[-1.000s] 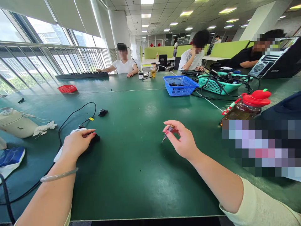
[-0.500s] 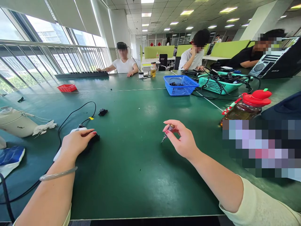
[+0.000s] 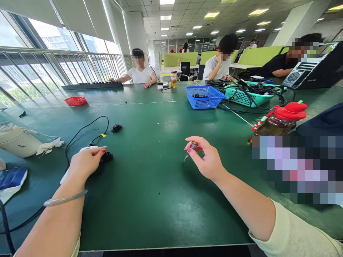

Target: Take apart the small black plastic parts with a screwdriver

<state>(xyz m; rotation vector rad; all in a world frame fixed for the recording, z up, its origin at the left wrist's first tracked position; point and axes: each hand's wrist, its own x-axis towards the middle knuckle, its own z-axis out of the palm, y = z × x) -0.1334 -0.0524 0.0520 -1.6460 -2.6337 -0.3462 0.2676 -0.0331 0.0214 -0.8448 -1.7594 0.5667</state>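
Observation:
My right hand (image 3: 207, 160) hovers over the green table (image 3: 150, 192), its fingers pinched on a small screwdriver (image 3: 189, 151) whose tip points down and left. My left hand (image 3: 85, 164) rests curled over a small black part (image 3: 106, 156) and a white device (image 3: 70, 167) at the left. A black cable (image 3: 88, 126) loops away from there. Another small black part (image 3: 117, 127) lies farther back on the table.
A blue basket (image 3: 205, 97), a teal basket (image 3: 246, 94) with cables and a red tray (image 3: 75, 101) stand at the back. A red-capped bottle (image 3: 278, 121) lies at right, a white jug (image 3: 16, 141) at left. Other people sit at the far edge.

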